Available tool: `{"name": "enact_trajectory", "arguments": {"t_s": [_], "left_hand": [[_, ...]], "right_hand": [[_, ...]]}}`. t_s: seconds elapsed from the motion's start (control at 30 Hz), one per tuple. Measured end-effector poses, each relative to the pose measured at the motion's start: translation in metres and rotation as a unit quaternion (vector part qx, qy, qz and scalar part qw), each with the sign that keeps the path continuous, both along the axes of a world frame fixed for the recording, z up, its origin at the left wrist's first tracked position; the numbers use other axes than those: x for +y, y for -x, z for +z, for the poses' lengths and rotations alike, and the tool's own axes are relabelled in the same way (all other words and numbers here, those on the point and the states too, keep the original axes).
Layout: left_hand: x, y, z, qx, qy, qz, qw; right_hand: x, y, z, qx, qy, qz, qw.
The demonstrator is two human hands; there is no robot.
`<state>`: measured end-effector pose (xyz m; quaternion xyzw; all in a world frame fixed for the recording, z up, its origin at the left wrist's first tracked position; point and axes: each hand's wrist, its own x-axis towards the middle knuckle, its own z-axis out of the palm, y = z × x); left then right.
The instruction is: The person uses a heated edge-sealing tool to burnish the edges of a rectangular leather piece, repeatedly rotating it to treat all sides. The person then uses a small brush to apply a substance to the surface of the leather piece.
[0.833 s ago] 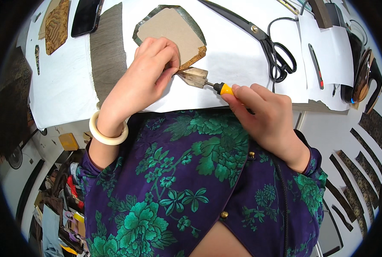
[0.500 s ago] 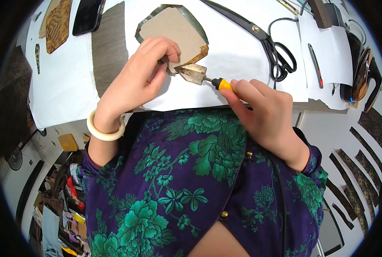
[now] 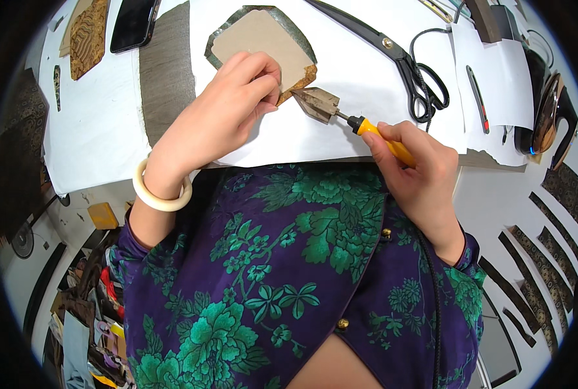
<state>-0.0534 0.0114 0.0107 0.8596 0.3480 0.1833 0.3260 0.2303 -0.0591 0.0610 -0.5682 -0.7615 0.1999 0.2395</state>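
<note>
A beige card panel lies on white paper, with dark glossy fabric showing round its edge. Along its lower right side the fabric is folded over, and its brown patterned face shows. My left hand, a pale bangle at its wrist, is closed in a pinch at the panel's near corner, hiding that corner. My right hand grips a small craft iron by its yellow and black handle. The iron's pointed metal head touches the folded strip close to my left fingertips.
Large black scissors lie at the upper right, a cord across their handles. Beyond them is a slim cutter. A phone, a grey fabric strip and a brown patterned piece lie on the left.
The iron has moved right and slightly upward along the fold, off the near corner. My left fingers have drawn together and shifted right onto that corner.
</note>
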Motion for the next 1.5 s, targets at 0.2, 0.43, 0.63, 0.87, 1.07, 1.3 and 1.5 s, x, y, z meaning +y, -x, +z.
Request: {"name": "enact_trajectory", "arguments": {"t_s": [0.2,0.43,0.63,0.87,1.07,1.3,1.5], "left_hand": [[0.013,-0.009,0.0,0.035,-0.002,-0.028,0.999],[0.022,-0.009,-0.001,-0.014,0.008,0.029,0.999],[0.01,0.015,0.001,0.129,-0.101,0.025,0.986],[-0.053,-0.005,0.018,0.258,-0.119,0.086,0.955],[-0.037,-0.01,-0.002,0.118,-0.114,0.202,0.966],[0.011,-0.012,0.012,0.188,0.005,0.157,0.969],[0.017,-0.033,0.038,0.173,0.154,0.136,0.963]], "right_hand": [[-0.003,-0.008,0.002,0.006,0.008,0.0,1.0],[-0.011,-0.021,0.002,0.066,0.059,-0.086,0.992],[-0.012,-0.028,-0.004,0.213,0.139,-0.171,0.952],[-0.01,-0.02,-0.017,0.336,0.14,-0.214,0.907],[-0.011,-0.026,-0.026,0.354,0.141,-0.207,0.901],[-0.012,-0.022,-0.032,0.371,0.109,-0.212,0.897],[-0.011,-0.032,-0.032,0.381,0.082,-0.22,0.894]]}}
